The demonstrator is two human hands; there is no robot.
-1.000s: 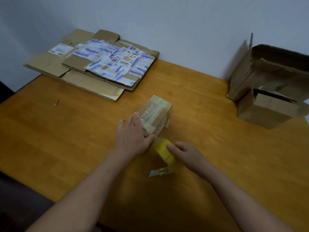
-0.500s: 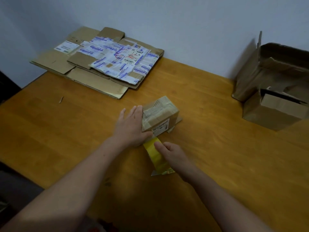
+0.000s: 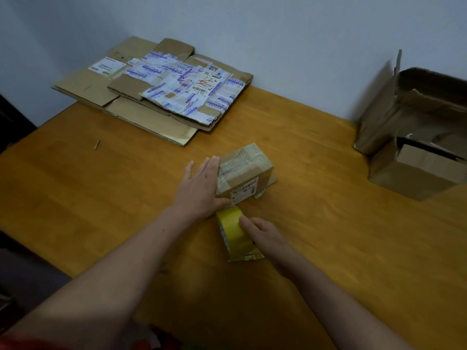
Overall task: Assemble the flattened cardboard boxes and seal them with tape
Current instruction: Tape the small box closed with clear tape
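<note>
Pressing the closed small box [image 3: 246,170], the left hand [image 3: 199,190] lies flat; the right hand [image 3: 262,233] grips the yellow tape roll [image 3: 233,228].

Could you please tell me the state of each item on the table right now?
Small cardboard box: assembled, closed on top.
Left hand: fingers straight, pressed against the box's side.
Yellow tape roll: standing on edge.
Right hand: holds the roll.
Flattened cardboard boxes: stacked flat, unassembled.
Open cardboard boxes: assembled, unsealed.

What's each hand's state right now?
Left hand: open, flat against the small brown cardboard box.
Right hand: grips the yellow tape roll.
</note>
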